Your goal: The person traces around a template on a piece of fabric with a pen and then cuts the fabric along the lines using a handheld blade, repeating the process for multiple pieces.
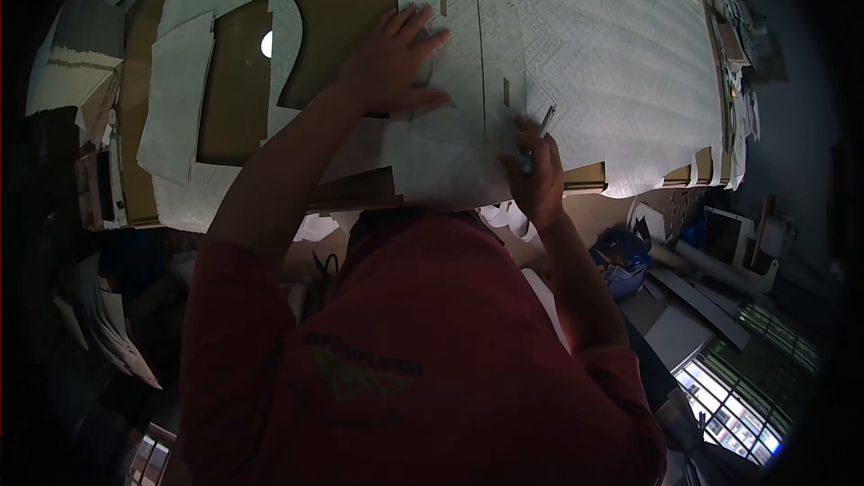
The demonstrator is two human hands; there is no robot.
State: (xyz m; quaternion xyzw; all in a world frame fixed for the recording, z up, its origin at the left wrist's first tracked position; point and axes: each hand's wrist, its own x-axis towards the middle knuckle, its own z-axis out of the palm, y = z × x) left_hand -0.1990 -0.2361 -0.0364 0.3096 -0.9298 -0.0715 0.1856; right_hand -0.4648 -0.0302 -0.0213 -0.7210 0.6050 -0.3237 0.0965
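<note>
Left hand: fingers spread, palm down, pressing on nothing it grips; the left hand lies over the left edge of the pale sheet, partly across the curved brown shape.
Right hand: closed around a slim pen-like tool that points up and away; the right hand is at the sheet's lower right, its fingertips blurred.
Pale sheet: upper middle of the frame, the pale sheet lies on the table, with a long dark line and small slots; its near part is blurred.
Step in hand: seemingly positioning or smoothing the sheet, the left hand steadying it.
Next move calls for: light, even pressure and the tool kept off the surface, as thin paper could crease or slip.
Beside it: a second brown shape and a loose pale piece, upper left.
Container: a crumpled blue bag, right of the frame, below the table edge; something brownish shows inside, too dark to identify.
</note>
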